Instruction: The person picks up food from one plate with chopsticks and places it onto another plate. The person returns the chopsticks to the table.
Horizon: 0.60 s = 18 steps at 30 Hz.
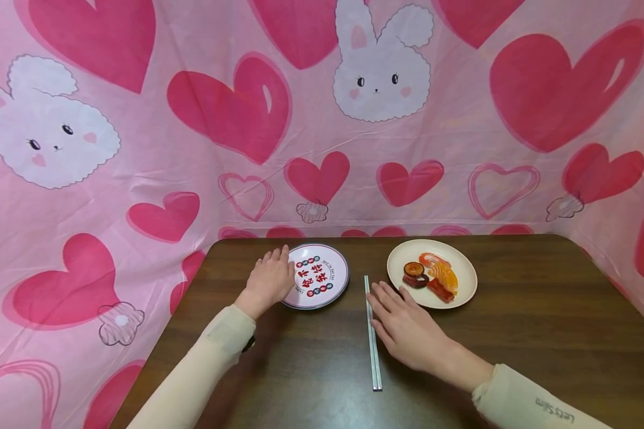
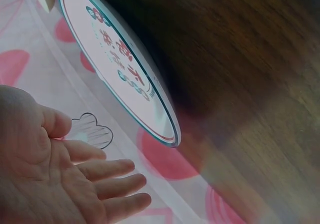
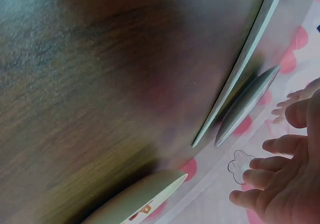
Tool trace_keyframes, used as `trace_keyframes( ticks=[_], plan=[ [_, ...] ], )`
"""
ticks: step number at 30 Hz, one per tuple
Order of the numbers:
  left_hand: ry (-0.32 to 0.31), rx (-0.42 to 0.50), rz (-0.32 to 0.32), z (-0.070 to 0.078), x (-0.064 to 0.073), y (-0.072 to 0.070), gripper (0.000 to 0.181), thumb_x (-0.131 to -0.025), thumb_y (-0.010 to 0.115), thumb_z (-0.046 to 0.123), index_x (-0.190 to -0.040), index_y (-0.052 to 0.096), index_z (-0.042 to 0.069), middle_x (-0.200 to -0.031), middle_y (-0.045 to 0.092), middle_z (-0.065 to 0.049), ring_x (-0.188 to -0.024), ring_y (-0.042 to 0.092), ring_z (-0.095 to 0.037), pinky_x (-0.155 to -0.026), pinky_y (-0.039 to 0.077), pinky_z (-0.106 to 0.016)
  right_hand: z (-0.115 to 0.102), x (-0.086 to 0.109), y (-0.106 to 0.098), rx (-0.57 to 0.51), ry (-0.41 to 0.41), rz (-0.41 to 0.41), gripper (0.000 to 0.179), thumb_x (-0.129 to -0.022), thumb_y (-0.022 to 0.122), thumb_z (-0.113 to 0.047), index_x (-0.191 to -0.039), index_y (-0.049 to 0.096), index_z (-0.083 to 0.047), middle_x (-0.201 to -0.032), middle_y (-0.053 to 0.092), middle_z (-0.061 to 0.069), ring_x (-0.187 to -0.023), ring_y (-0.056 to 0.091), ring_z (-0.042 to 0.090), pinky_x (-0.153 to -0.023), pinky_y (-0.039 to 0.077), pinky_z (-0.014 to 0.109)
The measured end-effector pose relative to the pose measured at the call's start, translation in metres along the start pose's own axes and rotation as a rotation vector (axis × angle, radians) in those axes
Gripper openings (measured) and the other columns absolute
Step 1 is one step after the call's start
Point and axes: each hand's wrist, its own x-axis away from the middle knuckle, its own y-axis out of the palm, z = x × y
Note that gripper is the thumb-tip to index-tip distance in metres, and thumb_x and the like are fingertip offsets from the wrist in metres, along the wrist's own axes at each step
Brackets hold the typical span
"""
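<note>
My left hand (image 1: 268,280) hovers by the left edge of a white plate (image 1: 337,279) with a dark rim and red characters. Its fingers are extended and hold nothing; the left wrist view has the palm apart from the plate (image 2: 112,58). Between the two plates lies a pair of pale chopsticks (image 1: 372,348), side by side on the table. Just right of them is my right hand (image 1: 408,328), fingers extended. In the right wrist view its fingers stand clear of the chopsticks (image 3: 240,63), gripping nothing.
A cream plate (image 1: 466,271) at the back right bears several food-like pieces, among them an orange slice (image 1: 444,277) with white stripes and a round brown piece (image 1: 414,269). Behind the dark wooden table (image 1: 311,363) hangs a pink cloth (image 1: 311,134) with hearts and rabbits.
</note>
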Motion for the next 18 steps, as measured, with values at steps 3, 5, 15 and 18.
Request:
trace_keyframes(
  ticks=[3,5,15,18],
  plan=[
    [-0.007,-0.007,0.000,-0.002,-0.001,0.001,0.060,-0.110,0.043,0.029,-0.157,0.039,-0.009,-0.152,0.049,-0.031,-0.140,0.047,-0.049,-0.116,0.036,-0.062,-0.001,0.000,0.001,0.002,-0.012,-0.006,0.052,-0.103,0.066,-0.028,-0.145,0.060,0.003,-0.156,0.049,0.024,-0.146,0.043,0.042,-0.116,0.035,0.065],
    [-0.013,-0.014,0.003,-0.003,-0.001,0.002,0.060,-0.111,0.043,0.029,-0.156,0.039,-0.010,-0.149,0.052,-0.031,-0.135,0.052,-0.049,-0.113,0.041,-0.061,-0.001,0.001,0.002,0.002,-0.018,-0.011,0.052,-0.103,0.065,-0.028,-0.145,0.060,0.003,-0.156,0.048,0.025,-0.147,0.043,0.042,-0.115,0.035,0.065],
    [-0.077,-0.019,-0.024,-0.011,-0.004,0.002,0.063,-0.109,0.049,0.031,-0.156,0.039,-0.010,-0.143,0.055,-0.032,-0.123,0.061,-0.048,-0.099,0.052,-0.061,-0.001,0.002,0.007,-0.006,-0.029,-0.013,0.051,-0.102,0.068,-0.027,-0.144,0.060,0.001,-0.152,0.052,0.025,-0.135,0.053,0.045,-0.110,0.040,0.067],
    [-0.096,-0.016,-0.039,-0.014,-0.005,0.001,0.063,-0.107,0.052,0.029,-0.154,0.041,-0.011,-0.139,0.057,-0.032,-0.120,0.063,-0.047,-0.098,0.054,-0.061,-0.001,0.002,0.008,-0.002,-0.038,0.006,0.050,-0.100,0.070,-0.026,-0.142,0.062,0.001,-0.148,0.056,0.024,-0.129,0.057,0.044,-0.107,0.043,0.068]
  ],
)
